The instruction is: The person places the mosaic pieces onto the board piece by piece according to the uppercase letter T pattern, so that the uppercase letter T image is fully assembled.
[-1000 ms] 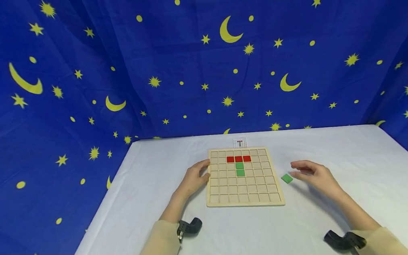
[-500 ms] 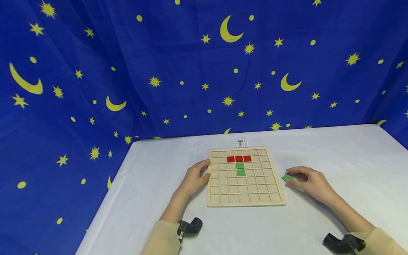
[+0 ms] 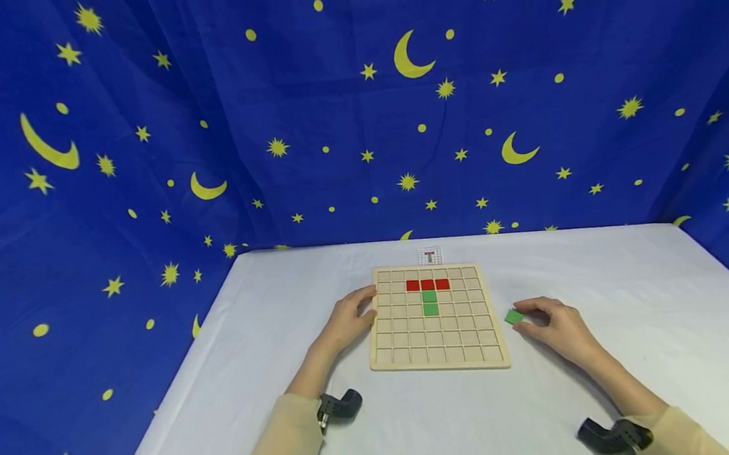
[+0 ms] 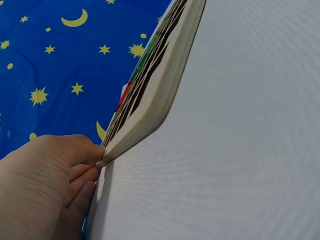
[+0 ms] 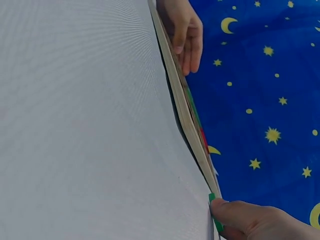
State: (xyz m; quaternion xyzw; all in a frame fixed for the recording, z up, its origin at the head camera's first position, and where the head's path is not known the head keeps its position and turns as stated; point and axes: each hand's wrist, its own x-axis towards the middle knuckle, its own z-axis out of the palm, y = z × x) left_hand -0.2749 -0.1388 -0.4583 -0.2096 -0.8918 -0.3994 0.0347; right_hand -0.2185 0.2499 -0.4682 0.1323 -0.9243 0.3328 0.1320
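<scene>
A wooden grid board [image 3: 407, 339] lies on the table with three red tiles [image 3: 427, 285] in a row and two green tiles [image 3: 430, 303] below the middle one. At the board's left edge rests my left hand [image 3: 345, 321], thumb and fingers touching the rim; the left wrist view shows that hand [image 4: 45, 180] by the board's edge [image 4: 167, 95]. To the right of the board my right hand [image 3: 560, 327] pinches a loose green tile [image 3: 513, 316] between thumb and fingers. In the right wrist view the thumb lies against this green tile [image 5: 216, 212].
Behind the board lies a small card [image 3: 430, 256] printed with a T pattern on a grid. The white-covered table [image 3: 421, 425] ends at a blue curtain [image 3: 329, 115] with yellow stars and moons. Each wrist carries a black camera mount [image 3: 341, 405].
My right hand has moved left and down to the loose green tile and taken hold of it, lifting or tilting it slightly. My left hand has stayed at the board's edge.
</scene>
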